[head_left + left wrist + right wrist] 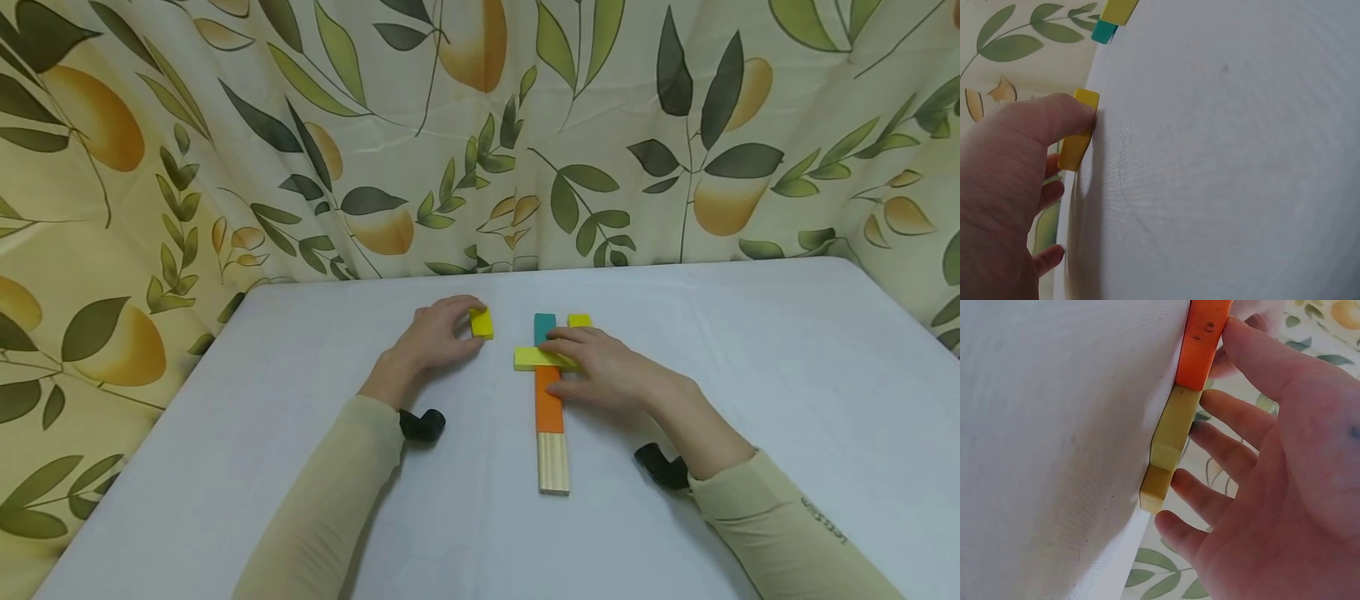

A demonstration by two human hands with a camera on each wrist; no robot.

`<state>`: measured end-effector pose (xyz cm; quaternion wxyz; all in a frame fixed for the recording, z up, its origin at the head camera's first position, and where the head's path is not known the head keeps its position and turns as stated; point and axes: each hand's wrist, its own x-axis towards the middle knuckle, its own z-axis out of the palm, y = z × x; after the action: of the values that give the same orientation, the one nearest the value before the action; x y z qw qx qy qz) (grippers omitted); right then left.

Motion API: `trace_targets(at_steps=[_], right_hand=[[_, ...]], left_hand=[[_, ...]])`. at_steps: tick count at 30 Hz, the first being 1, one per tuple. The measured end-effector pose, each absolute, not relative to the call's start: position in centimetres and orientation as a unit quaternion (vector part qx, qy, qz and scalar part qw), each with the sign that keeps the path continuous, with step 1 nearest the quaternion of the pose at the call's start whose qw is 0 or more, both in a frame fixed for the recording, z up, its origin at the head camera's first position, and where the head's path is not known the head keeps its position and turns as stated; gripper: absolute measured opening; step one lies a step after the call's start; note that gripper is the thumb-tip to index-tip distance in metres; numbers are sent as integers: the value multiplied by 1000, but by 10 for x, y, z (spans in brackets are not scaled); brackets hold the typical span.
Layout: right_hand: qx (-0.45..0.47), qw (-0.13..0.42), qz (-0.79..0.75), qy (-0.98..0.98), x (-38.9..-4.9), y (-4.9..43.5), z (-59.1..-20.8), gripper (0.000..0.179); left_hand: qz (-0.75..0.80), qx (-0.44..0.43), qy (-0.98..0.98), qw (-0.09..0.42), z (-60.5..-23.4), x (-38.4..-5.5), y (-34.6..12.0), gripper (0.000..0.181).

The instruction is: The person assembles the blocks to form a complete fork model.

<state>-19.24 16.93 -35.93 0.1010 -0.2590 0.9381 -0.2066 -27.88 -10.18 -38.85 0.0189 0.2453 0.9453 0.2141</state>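
At the left of the layout my left hand [433, 336] pinches a small yellow block [482, 324] between thumb and fingers, close to the white tabletop. The left wrist view shows the thumb lying across that yellow block [1074, 151]. My right hand [617, 368] spreads over a flat row of blocks, fingers extended. Its fingertips touch or nearly touch the yellow-green bar [527, 359] and the orange block [548, 414]. Above the crosswise bar lies a teal block [544, 325]. Another yellow block [579, 320], partly hidden by the right fingers, sits at upper right.
Below the orange block, a pale grooved wooden piece [553, 464] continues the row toward me. A white cloth [225, 500] covers the table. Behind it hangs a curtain [480, 167] printed with leaves and fruit. Black wrist devices [423, 426] are on both arms.
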Motion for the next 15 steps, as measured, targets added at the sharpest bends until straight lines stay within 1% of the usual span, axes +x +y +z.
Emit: trace_targets(at_steps=[15], right_hand=[[-260, 101, -207, 938, -191, 169, -358, 57]], left_hand=[[231, 243, 942, 21, -388, -278, -103, 49]])
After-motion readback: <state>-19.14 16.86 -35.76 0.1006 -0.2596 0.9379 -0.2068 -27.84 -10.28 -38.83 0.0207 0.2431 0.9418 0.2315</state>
